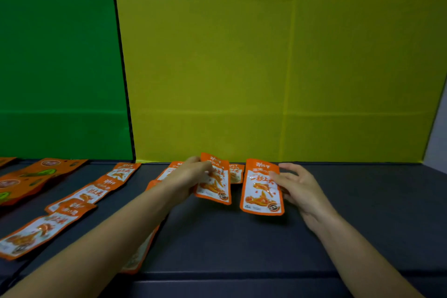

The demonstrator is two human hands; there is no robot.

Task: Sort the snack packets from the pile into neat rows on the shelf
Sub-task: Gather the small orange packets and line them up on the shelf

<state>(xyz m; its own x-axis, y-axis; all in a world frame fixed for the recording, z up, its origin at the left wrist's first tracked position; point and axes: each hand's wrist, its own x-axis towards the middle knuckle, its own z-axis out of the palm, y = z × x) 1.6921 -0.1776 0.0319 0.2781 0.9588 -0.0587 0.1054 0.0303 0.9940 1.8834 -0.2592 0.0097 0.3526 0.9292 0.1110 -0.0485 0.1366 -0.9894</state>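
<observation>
Orange-and-white snack packets (214, 180), dark grey shelf (362, 225), yellow backdrop (266, 68).

Glossy plastic-film snack packets (262, 189) lie on a matt dark shelf (362, 225) before creased, paper-like yellow backing (266, 68).

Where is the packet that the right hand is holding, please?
The packet is just right of centre in the head view, before the yellow panel, right hand pinching its right edge, beside the second packet in the left hand.
</observation>
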